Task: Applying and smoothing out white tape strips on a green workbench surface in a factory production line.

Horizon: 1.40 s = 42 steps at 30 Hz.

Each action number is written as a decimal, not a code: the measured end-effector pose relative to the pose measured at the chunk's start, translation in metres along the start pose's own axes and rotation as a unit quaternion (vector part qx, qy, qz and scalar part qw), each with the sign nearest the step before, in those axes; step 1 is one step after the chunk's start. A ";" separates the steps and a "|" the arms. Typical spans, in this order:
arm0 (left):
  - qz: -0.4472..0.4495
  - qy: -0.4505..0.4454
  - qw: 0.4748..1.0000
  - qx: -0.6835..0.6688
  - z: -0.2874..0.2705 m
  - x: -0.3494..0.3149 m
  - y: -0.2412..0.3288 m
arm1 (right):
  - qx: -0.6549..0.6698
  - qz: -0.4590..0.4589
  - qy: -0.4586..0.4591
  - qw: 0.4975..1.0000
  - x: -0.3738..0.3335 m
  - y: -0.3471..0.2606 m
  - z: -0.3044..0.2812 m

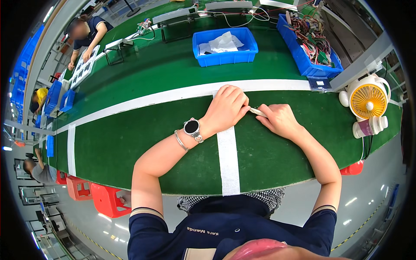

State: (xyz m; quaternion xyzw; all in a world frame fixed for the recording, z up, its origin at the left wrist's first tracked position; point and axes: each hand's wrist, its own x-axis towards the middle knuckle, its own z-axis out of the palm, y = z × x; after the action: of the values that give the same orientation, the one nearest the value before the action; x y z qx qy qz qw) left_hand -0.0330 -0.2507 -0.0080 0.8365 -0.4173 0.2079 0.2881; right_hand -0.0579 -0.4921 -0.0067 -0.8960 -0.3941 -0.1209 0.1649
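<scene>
A thin whitish strip (257, 112), perhaps twisted cloth or paper, stretches between my two hands above the green table. My left hand (225, 108) is closed with its fingers curled, and its thumb side pinches the strip's left end. My right hand (281, 121) grips the other end between thumb and curled fingers. What the strip is made of is too small to tell. On my left wrist are a round dark-faced watch (191, 127) and a metal bangle (180, 140).
Beyond my hands stands a blue bin (225, 59) with crumpled white sheets. A blue crate (318, 70) of tangled wires is at the far right. To the right are a white-and-yellow fan (368, 100) and a bottle (369, 127). A co-worker (89, 32) leans over the table at far left.
</scene>
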 end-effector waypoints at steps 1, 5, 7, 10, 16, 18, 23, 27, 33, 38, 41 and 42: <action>-0.022 0.003 1.000 -0.017 0.001 -0.001 -0.001 | -0.005 0.004 0.001 1.000 0.000 0.001 0.002; -0.086 0.009 0.994 -0.065 0.006 -0.003 -0.010 | 0.004 0.030 0.014 0.999 0.006 0.000 0.007; -0.125 0.018 0.988 -0.094 0.008 -0.003 -0.013 | -0.001 0.042 0.020 0.999 0.014 -0.001 0.012; -0.210 0.054 0.961 -0.170 0.012 -0.005 -0.023 | 0.007 0.053 0.052 0.997 0.037 -0.002 0.027; -0.305 0.133 0.896 -0.293 0.009 -0.006 -0.042 | 0.051 0.096 0.091 0.990 0.061 -0.002 0.036; -0.308 0.122 0.896 -0.296 0.011 -0.009 -0.045 | 0.069 0.119 0.094 0.986 0.054 -0.004 0.035; -0.306 0.120 0.894 -0.305 0.010 -0.011 -0.048 | 0.068 0.125 0.099 0.985 0.053 -0.002 0.033; -0.287 0.134 0.897 -0.308 0.012 -0.011 -0.049 | 0.059 0.120 0.098 0.986 0.051 -0.001 0.035; -0.286 0.122 0.894 -0.323 0.010 -0.011 -0.049 | 0.050 0.125 0.092 0.987 0.052 -0.003 0.034; -0.289 0.110 0.892 -0.330 0.012 -0.012 -0.050 | 0.059 0.129 0.085 0.986 0.054 -0.003 0.033; -0.283 0.100 0.887 -0.350 0.010 -0.010 -0.047 | 0.061 0.110 0.086 0.988 0.053 -0.003 0.032; -0.281 0.095 0.886 -0.356 0.009 -0.008 -0.045 | 0.062 0.102 0.089 0.989 0.053 -0.002 0.032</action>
State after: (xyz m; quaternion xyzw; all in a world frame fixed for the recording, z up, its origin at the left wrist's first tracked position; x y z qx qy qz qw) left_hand 0.0001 -0.2297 -0.0332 0.7361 -0.1814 0.0341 0.6512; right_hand -0.0221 -0.4428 -0.0176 -0.9054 -0.2907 -0.1580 0.2659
